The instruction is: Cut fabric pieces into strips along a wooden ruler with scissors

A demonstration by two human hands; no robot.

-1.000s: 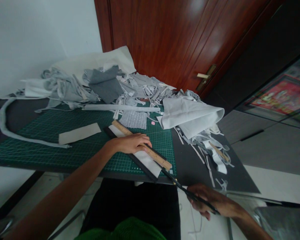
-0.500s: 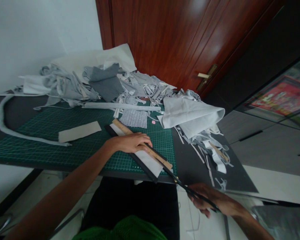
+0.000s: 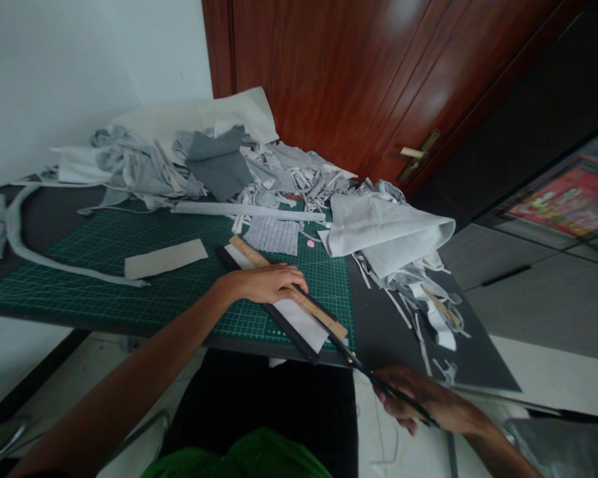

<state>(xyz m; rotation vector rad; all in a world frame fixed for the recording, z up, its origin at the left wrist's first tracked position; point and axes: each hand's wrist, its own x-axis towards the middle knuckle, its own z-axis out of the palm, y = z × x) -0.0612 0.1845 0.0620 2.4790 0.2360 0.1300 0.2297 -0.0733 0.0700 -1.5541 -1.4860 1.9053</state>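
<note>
Though unreadable, ruler markings under left hand

No legible text, markings on the wooden ruler too small to read.

The ruler is smooth pale wood, the scissors dark metal. The cutting mat looks like matt green plastic, the scraps soft grey cloth, the door glossy reddish wood, its handle brassy metal.
</note>
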